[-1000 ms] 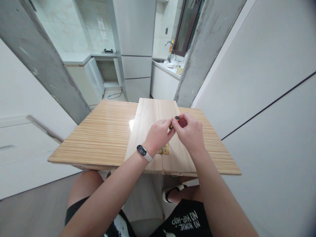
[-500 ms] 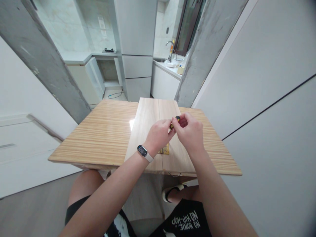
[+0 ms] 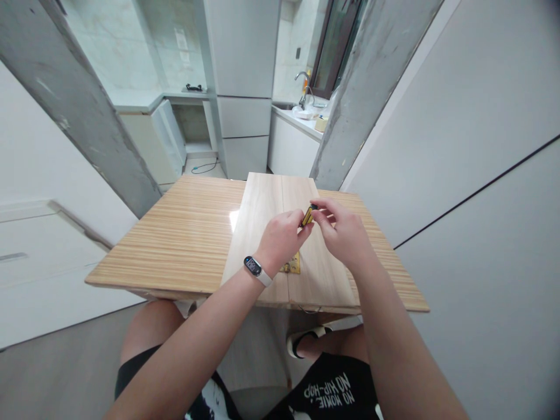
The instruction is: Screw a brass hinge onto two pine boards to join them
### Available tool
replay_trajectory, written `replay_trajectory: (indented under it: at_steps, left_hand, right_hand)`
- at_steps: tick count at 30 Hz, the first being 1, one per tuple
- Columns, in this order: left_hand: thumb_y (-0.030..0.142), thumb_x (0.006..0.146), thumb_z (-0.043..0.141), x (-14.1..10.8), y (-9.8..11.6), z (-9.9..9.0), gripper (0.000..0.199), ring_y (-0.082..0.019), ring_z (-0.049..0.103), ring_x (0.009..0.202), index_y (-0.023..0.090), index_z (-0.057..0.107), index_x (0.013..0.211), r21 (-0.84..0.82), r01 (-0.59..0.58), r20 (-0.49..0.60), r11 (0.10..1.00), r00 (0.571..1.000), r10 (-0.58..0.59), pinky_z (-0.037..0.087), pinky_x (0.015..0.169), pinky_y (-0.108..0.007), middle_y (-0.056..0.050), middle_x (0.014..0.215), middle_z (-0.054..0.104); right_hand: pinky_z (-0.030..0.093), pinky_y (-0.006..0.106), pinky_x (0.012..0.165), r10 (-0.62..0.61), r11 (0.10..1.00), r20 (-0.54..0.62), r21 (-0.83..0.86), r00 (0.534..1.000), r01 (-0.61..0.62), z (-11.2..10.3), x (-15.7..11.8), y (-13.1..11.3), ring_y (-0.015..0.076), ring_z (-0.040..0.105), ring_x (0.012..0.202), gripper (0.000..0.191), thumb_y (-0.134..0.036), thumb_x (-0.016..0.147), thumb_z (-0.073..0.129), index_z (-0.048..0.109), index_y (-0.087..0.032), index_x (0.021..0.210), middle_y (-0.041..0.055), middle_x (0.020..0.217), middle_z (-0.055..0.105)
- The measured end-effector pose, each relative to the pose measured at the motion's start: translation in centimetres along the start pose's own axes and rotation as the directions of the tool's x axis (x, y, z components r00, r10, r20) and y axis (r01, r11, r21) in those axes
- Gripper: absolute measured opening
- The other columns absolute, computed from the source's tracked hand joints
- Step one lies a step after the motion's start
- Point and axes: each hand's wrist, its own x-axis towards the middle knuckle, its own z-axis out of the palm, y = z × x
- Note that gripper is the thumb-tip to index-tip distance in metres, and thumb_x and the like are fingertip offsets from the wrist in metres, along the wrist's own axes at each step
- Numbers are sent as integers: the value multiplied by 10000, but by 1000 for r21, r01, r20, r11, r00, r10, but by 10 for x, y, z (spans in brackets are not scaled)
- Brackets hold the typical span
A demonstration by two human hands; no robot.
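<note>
One wooden table (image 3: 188,233) stood mid-frame, below a pale kitchen (image 3: 245,46). The left hand (image 3: 282,238) held a yellow-black piece (image 3: 308,216); the right hand (image 3: 345,233) was narrow at its upper end, grip unclear.

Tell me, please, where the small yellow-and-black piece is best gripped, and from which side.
Probably pinch the small yellow-and-black piece at its upper, dark end, coming from the right: it is slim and slants up to the right, the left hand covers its lower end, and the right hand is at that upper end.
</note>
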Motion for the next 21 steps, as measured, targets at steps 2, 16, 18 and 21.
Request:
replay_trajectory:
  at_steps: [2,16,18,21]
  left_hand:
    - [315,1017,641,-1,0,1,200,-199,662,785,212,564,864,7,-2,-7,1000,1000,2,463,693,-323,-33,828,695]
    - [293,1013,636,-1,1,1,186,-206,662,801,209,571,859,-7,1,8,1000,1000,-1,459,703,-331,-34,835,700]
    - [284,1015,629,-1,1,1,176,-206,668,812,208,577,866,-15,1,11,1000,1000,-1,466,712,-329,-36,846,707]
    - [271,1017,621,0,1,2,160,-205,680,827,206,586,875,-28,-2,17,1000,1000,3,480,727,-325,-40,863,720]
  right_hand:
    - [589,399,824,-3,1000,16,13,1000,3,-1,1,3,234,744,906,263,-267,981,573,734,-232,1186,83,1113,791]
    - [550,380,788,-10,999,-24,-52,1000,8,0,2,0,251,755,889,177,-204,928,612,738,-216,1051,71,980,796]
    - [547,376,778,-7,998,-25,-55,1000,6,0,1,0,248,755,868,158,-207,928,613,730,-210,1035,71,957,792]
    - [553,371,782,-4,999,-27,-45,1000,3,-1,0,-1,241,755,848,133,-216,931,614,716,-202,1015,70,930,784]
